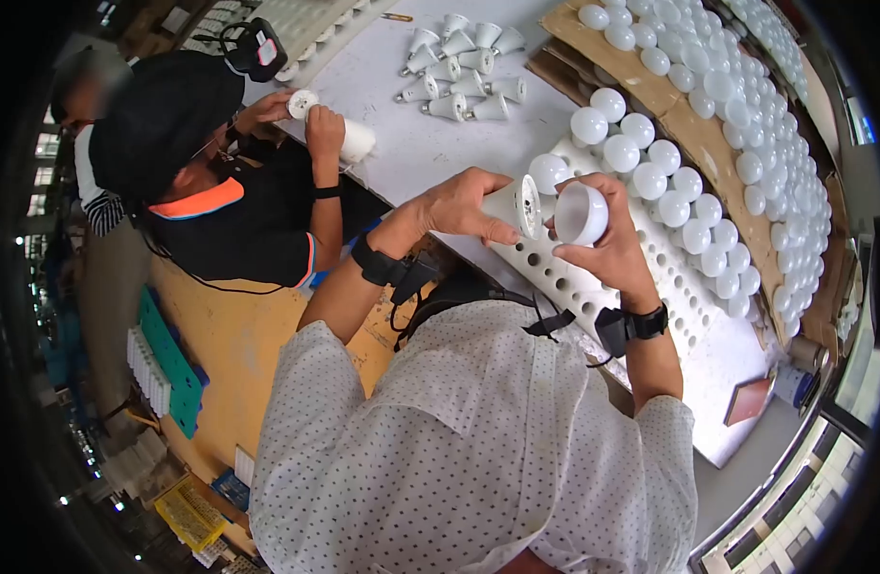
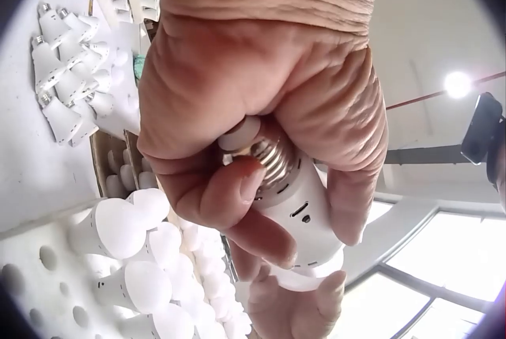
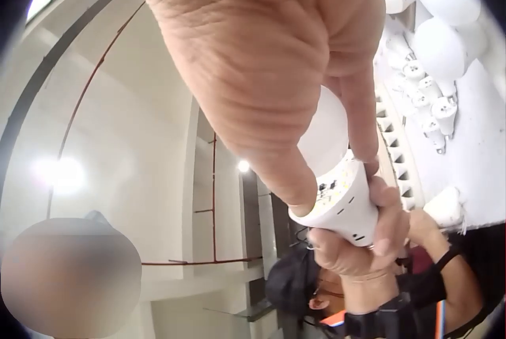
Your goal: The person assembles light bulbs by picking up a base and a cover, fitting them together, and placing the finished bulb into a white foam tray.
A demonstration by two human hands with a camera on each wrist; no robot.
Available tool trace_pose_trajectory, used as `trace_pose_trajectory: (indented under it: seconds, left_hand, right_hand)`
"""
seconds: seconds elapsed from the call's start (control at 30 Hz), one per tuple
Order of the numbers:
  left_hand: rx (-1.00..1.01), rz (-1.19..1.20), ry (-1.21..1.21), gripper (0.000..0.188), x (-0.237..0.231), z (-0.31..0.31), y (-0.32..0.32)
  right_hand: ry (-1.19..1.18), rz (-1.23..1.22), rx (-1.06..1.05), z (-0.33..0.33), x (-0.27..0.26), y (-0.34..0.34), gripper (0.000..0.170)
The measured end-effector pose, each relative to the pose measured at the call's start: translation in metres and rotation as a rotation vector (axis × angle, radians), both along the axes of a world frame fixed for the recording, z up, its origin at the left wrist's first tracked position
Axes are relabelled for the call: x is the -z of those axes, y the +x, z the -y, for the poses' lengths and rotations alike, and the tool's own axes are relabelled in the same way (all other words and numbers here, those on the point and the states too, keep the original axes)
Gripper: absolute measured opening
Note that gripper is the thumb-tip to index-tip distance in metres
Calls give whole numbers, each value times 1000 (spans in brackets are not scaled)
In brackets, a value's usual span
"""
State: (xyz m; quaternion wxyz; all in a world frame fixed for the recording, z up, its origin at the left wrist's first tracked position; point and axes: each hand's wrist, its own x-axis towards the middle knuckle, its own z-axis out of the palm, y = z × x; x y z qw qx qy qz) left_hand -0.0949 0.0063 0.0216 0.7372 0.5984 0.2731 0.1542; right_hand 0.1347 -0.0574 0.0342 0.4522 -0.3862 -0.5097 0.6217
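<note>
My left hand [image 1: 459, 206] grips a white cone-shaped LED bulb base [image 1: 505, 205] around its narrow screw-cap end. The base's open wide end, with a round LED board [image 1: 530, 207], faces right. In the left wrist view the metal screw thread [image 2: 273, 163] shows between the curled fingers. My right hand [image 1: 614, 244] holds a white bulb cover [image 1: 582, 216] by its sides, its hollow opening toward the base. In the right wrist view the cover [image 3: 326, 132] is at the rim of the base [image 3: 348, 216], overlapping part of the LED board.
A white holed rack [image 1: 560, 277] lies before me, with round bulbs [image 1: 622, 153] standing in it. Behind are many white globes on cardboard [image 1: 684, 100]. Several bulb bases [image 1: 459, 69] lie on the table [image 1: 373, 72]. At left another person [image 1: 239, 215] handles a white cylinder [image 1: 356, 142].
</note>
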Motion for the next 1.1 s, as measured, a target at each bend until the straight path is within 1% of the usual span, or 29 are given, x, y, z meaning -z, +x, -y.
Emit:
trace_pose_trajectory:
  seconds: [0.07,0.1,0.17,0.2,0.23,0.27,0.3,0.37,0.43,0.5,0.57,0.6,0.67,0.73,0.8,0.87,0.9,0.93,1.0,1.03,1.1]
  left_hand:
    - [37,-23,111,44,-2,-1,0]
    - [39,-19,106,44,-2,0,1]
    - [67,-80,162,44,-4,-2,1]
    - [65,-79,163,44,-7,-3,0]
    - [94,-133,144,45,-9,-4,-1]
    - [122,-186,123,46,-10,-3,-2]
    - [119,-186,121,46,-8,-2,-3]
    - [106,-230,186,45,-5,-3,-3]
    - [86,-261,187,45,-6,1,0]
    - [68,-292,187,45,-8,3,2]
    - [90,-363,185,45,-11,3,5]
    - [93,-359,185,45,-10,5,5]
    - [95,-347,258,44,-8,6,4]
    - [92,-350,242,44,-4,9,3]
    - [86,-354,233,45,-5,11,3]
    - [73,-323,400,45,-13,12,4]
    - [71,-318,404,45,-15,12,4]
    - [77,-317,421,46,-16,13,4]
    - [88,-316,433,46,-20,13,5]
    - [99,-339,427,48,-24,12,5]
    - [111,-363,420,51,-27,12,6]
  right_hand:
    - [249,350,-15,-3,1,0,70]
    - [306,409,1,-3,5,-1,70]
    - [346,394,-8,-3,6,-7,70]
    - [390,375,-17,-4,7,-10,71]
    - [390,375,-20,-4,3,-11,71]
    - [398,497,-40,-3,-5,-12,73]
    - [404,619,-61,-3,-8,-13,75]
    - [397,634,-101,-4,-7,-13,77]
    - [392,651,-140,-6,-7,-14,79]
    - [417,744,-175,-6,-8,-16,78]
    - [406,754,-179,-6,-4,-18,77]
    - [401,763,-181,-5,-2,-19,75]
    - [409,780,-174,-4,3,-22,73]
    - [413,796,-167,-1,8,-24,71]
    - [474,692,-124,0,10,-25,68]
    - [496,690,-102,3,10,-25,67]
    - [520,683,-84,3,10,-25,66]
    - [521,687,-85,4,12,-24,66]
    - [504,662,-79,7,17,-24,73]
    - [502,663,-78,7,17,-24,73]
    - [592,660,-68,7,18,-24,74]
